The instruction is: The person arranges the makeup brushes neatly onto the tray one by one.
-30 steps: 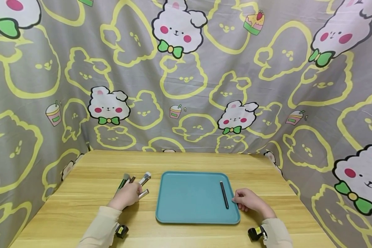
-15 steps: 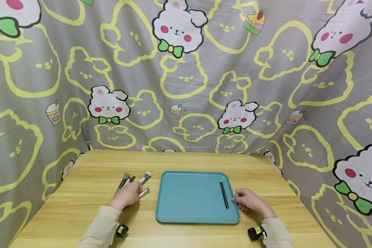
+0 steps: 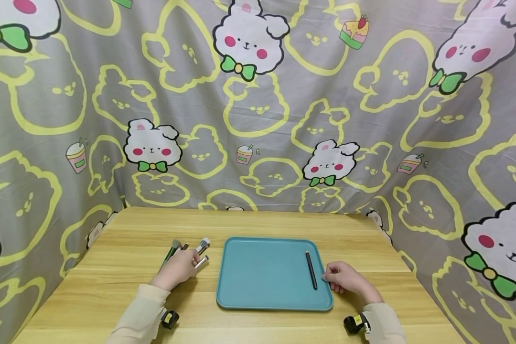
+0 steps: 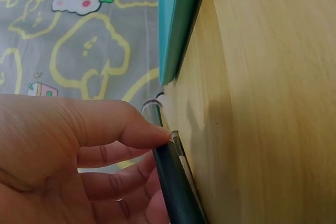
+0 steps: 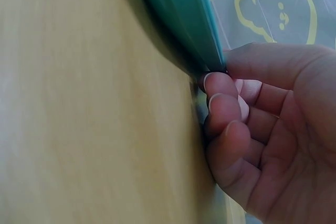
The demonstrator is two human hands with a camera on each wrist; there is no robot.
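On the tray rim (image 5: 207, 22), narrow right-hand grip (image 5: 273, 124)

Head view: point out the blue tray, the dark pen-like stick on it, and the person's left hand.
Blue tray (image 3: 262, 274): head view, bare middle of its surface.
Dark pen-like stick (image 3: 311, 270): head view, middle of its shaft.
Left hand (image 3: 179, 269): head view, back of the hand.

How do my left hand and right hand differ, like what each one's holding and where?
Your left hand pinches a dark green stick; your right hand pinches the teal tray by its rim. The left hand is left of the tray, among brushes; the right hand is at the tray's right edge. Both come out of light sleeves.
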